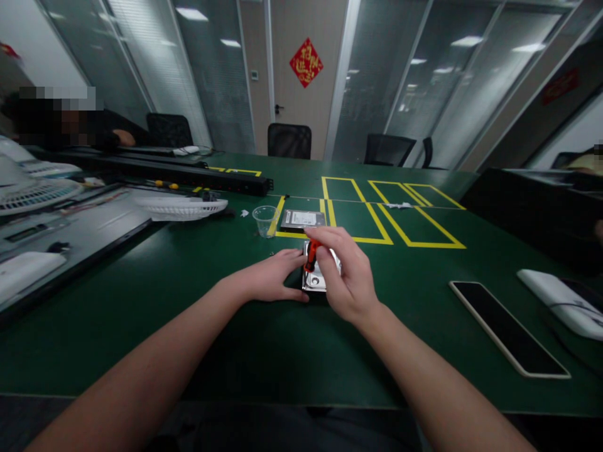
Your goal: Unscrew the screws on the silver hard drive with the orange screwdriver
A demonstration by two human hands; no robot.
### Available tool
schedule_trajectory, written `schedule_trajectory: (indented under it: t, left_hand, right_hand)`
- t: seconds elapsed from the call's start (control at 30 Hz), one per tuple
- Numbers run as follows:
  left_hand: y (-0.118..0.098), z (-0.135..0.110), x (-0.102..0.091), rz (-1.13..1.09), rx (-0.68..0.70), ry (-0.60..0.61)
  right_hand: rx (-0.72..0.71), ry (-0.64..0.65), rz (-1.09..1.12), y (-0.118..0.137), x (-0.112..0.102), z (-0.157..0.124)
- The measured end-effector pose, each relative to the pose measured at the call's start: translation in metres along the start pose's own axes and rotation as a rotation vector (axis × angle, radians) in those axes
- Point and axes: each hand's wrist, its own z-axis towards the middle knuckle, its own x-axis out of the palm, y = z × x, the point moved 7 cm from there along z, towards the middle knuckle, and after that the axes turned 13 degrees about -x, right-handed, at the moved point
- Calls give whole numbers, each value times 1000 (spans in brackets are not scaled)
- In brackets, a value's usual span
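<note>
A silver hard drive [315, 282] lies on the green table in front of me. My left hand [277, 276] grips its left side, thumb at the near edge and fingers at the far part. Above the drive, my right hand [351, 270] is closed around an orange and black screwdriver [311, 254], its handle upright and slightly tilted. The screwdriver's tip is too small to make out against the drive. Just beyond stands a second hard drive [303, 218] with a white label, lying flat beside a clear plastic cup [266, 221].
Yellow tape rectangles [414, 245] mark the green table [188, 301]. A phone [509, 326] and a white device [565, 301] lie at the right. White fan parts [183, 206] and a long black bar [211, 179] occupy the left. Another person [70, 129] sits at the far left.
</note>
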Motion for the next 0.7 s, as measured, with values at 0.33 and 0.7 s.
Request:
schedule_trajectory:
  t: [0.33, 0.7]
  left_hand:
    - [-5, 1, -2, -8, -14, 19]
    - [-8, -2, -4, -20, 7, 33]
  right_hand:
    - [9, -17, 65, 1, 1, -1]
    - [-39, -91, 53, -1, 1, -3]
